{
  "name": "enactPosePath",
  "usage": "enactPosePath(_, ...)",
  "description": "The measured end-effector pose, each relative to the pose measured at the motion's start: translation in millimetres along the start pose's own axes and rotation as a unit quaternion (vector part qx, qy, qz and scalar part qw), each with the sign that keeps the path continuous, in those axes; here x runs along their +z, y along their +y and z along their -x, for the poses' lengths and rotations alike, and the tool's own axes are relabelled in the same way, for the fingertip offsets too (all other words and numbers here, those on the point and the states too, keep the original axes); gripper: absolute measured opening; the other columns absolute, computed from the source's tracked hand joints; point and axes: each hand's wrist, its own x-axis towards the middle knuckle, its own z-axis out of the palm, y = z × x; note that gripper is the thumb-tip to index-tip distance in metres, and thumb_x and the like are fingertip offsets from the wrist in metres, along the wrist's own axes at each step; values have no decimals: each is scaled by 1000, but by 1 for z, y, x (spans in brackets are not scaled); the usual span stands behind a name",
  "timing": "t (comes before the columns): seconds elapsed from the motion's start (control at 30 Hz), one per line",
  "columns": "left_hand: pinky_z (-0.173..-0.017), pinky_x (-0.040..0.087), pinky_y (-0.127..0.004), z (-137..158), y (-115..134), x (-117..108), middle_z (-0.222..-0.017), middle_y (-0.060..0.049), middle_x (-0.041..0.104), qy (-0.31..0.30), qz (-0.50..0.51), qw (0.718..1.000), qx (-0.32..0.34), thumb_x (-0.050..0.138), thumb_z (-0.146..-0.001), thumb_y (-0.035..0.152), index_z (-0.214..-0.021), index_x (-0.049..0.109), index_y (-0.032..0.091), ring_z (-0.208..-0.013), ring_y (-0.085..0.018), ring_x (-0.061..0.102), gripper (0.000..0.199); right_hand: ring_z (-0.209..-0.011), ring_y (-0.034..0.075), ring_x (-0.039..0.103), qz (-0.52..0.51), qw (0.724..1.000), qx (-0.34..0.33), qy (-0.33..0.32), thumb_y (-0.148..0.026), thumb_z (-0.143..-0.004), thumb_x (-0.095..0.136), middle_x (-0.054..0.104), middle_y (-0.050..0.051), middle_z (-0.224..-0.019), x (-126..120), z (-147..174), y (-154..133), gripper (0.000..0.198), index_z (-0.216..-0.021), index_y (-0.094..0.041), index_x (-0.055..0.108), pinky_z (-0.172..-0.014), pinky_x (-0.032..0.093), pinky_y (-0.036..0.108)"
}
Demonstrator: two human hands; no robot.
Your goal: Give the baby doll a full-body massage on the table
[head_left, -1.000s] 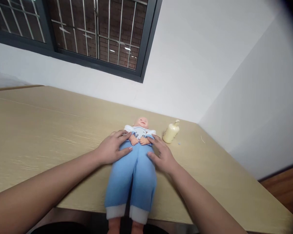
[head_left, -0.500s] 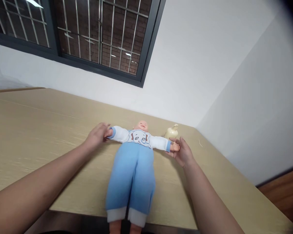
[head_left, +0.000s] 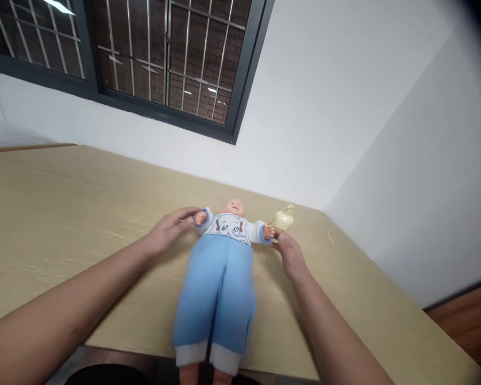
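Note:
A baby doll [head_left: 220, 283] lies on its back, head toward the wall, in blue trousers and a white top with an elephant on the chest. Both its arms are bent up, the small hands pointing toward me. My left hand [head_left: 172, 230] holds the doll's arm on the left side, fingers reaching behind the blue cuff. On the other side, my right hand [head_left: 291, 251] has its fingers and thumb at the doll's other cuff; part of the fingers is hidden behind the sleeve.
A cream, knotted bag-like object [head_left: 284, 218] sits just beyond my right hand. The wooden table [head_left: 84, 214] meets a white wall with a barred window [head_left: 164, 59] above. A thin pale strand [head_left: 331, 236] lies at the right. The doll's feet reach past the near edge.
The doll's arms have gone from stretched out sideways to bent up and inward. Both my hands have moved in toward its body along with them.

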Motion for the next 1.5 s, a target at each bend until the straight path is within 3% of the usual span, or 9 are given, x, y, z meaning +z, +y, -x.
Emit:
enactPosePath(0.13, -119, 30, -47, 13, 11, 25, -156, -12, 42, -95, -176, 971, 132, 52, -94, 59, -152, 43, 22, -143, -32, 39, 70, -148, 30, 35, 179, 973, -115, -88, -53, -96, 53, 44, 5, -156, 28, 12, -6, 57, -148, -29, 48, -124, 24, 53)
enactPosePath(0.47, -115, 30, -56, 18, 12, 44, -157, -19, 36, -118, -314, 929, 154, 55, -87, 68, -158, 31, 20, -142, -40, 34, 89, -153, 34, 23, 334, 926, -143, -106, -53, -89, 62, 30, 8, -164, 55, 19, -3, 74, -154, -28, 38, -122, 26, 59)
enactPosePath(0.7, -113, 36, -46, 11, 7, 36, -145, -15, 52, 2, -224, 968, 110, 49, -94, 58, -147, 46, 18, -133, -31, 47, 67, -140, 31, 47, 213, 973, -89, 12, -48, -86, 67, 49, 10, -152, 39, 10, 9, 66, -145, -27, 48, -116, 38, 52)
enactPosePath(0.9, -84, 53, -35, -8, -8, -5, -111, -8, 71, 139, -20, 980, -140, 52, -85, 62, -119, 64, 19, -102, -27, 66, 55, -95, 23, 68, -37, 967, 72, 242, -50, -79, 68, 72, 7, -108, 2, -10, 37, 46, -115, -21, 65, -81, 55, 36)
enactPosePath(1.03, -48, 39, -26, -9, -11, -32, -61, -2, 63, 56, 30, 970, -235, 68, -71, 57, -91, 67, 16, -55, -18, 57, 45, -73, 19, 65, -162, 931, 173, 277, -43, -71, 70, 69, 2, -83, -17, -18, 49, 31, -90, -19, 68, -59, 54, 29)
enactPosePath(1.13, -43, 28, -26, -6, -13, -36, -48, 1, 53, 13, -18, 966, -259, 67, -68, 54, -86, 68, 17, -43, -15, 46, 41, -61, 18, 62, -174, 931, 213, 239, -52, -73, 67, 66, 2, -75, -24, -19, 56, 37, -89, -18, 66, -48, 50, 28)
enactPosePath(1.3, -57, 41, -28, -6, -20, -27, -78, -4, 73, -38, -199, 956, -212, 62, -71, 55, -91, 74, 23, -69, -23, 65, 41, -58, 16, 58, -178, 959, 137, 172, -74, -77, 58, 62, 2, -77, -26, -16, 62, 63, -108, -19, 63, -42, 44, 25)
enactPosePath(1.4, -65, 43, -30, -7, -21, -23, -95, -4, 76, -60, -251, 949, -179, 58, -75, 56, -97, 76, 26, -84, -26, 68, 42, -73, 17, 61, -148, 974, 41, 165, -66, -74, 69, 63, 3, -92, -20, -15, 61, 62, -114, -20, 60, -58, 53, 28)
enactPosePath(1.5, -63, 41, -31, -6, -20, -19, -94, -6, 76, -63, -287, 943, -155, 56, -77, 58, -97, 77, 26, -83, -28, 67, 44, -74, 16, 59, -52, 981, 29, 186, -56, -72, 77, 62, 2, -97, -8, -14, 61, 62, -120, -21, 59, -61, 52, 28)
